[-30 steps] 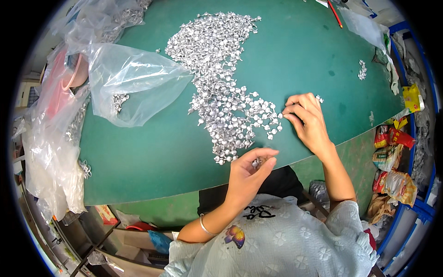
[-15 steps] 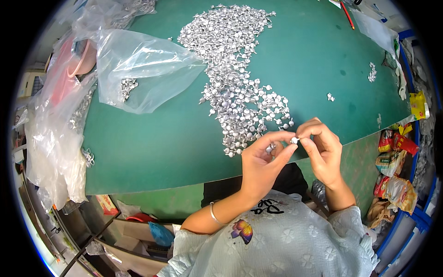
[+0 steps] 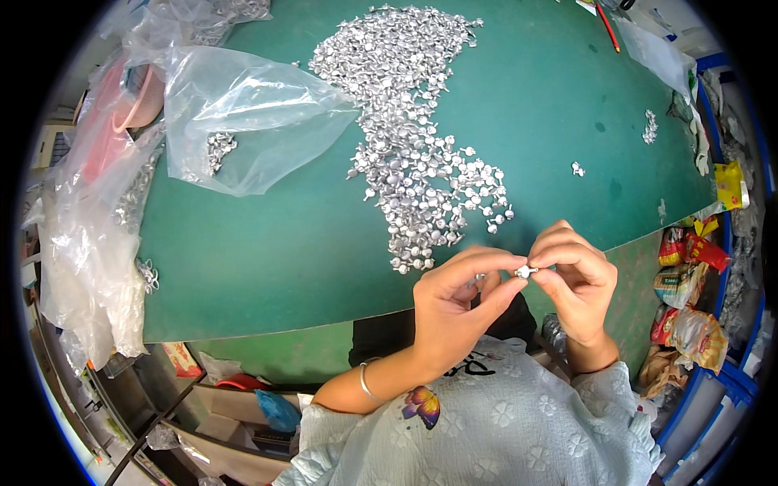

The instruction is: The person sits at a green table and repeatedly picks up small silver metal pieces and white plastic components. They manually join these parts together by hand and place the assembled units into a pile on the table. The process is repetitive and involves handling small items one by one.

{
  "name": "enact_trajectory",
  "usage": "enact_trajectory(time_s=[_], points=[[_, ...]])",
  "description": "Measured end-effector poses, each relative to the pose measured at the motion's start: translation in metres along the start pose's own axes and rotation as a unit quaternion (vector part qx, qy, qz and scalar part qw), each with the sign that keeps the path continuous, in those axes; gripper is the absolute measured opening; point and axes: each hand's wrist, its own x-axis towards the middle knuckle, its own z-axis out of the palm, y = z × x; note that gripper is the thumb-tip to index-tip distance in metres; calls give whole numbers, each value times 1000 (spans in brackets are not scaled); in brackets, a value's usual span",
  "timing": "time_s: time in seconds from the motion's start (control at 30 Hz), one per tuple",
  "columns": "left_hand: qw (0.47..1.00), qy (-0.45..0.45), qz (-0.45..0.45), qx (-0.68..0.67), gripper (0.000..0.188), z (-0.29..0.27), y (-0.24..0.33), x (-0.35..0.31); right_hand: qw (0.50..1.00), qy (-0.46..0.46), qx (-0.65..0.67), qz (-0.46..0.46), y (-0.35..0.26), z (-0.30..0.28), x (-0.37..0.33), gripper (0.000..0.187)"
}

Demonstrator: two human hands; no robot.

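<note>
Just past the table's near edge, both my hands meet at a small silvery metal part [image 3: 525,272] with a round head and a thin stem. My left hand [image 3: 454,304] pinches its head between thumb and forefinger. At its other end the thumb and forefinger of my right hand [image 3: 579,287] close on the stem. Another silvery bit shows in the curl of my left fingers, partly hidden. Beyond my hands a long heap of similar metal parts [image 3: 397,65] spreads toward me over the green table [image 3: 267,267].
A clear plastic bag [image 3: 267,121] with some metal parts lies left of the heap. Further left are more plastic bags [image 3: 89,267] and a pink basin [image 3: 146,101]. Small clusters of parts [image 3: 650,127] sit at right. Colourful packets [image 3: 689,287] line the right side.
Both hands have drawn slightly toward me, off the table's edge, with the metal part still between them. My right hand has shifted a little to the right and down.
</note>
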Motion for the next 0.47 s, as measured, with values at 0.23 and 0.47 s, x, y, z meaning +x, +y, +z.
enact_trajectory(time_s=[0.23,0.47], points=[[999,-7,-8,-44,25,1,1,0,999,2,-42,-23,-4,1,0,11],[998,-15,-39,-38,26,0,6,-1,999,3,-46,-27,-6,0,0,12]])
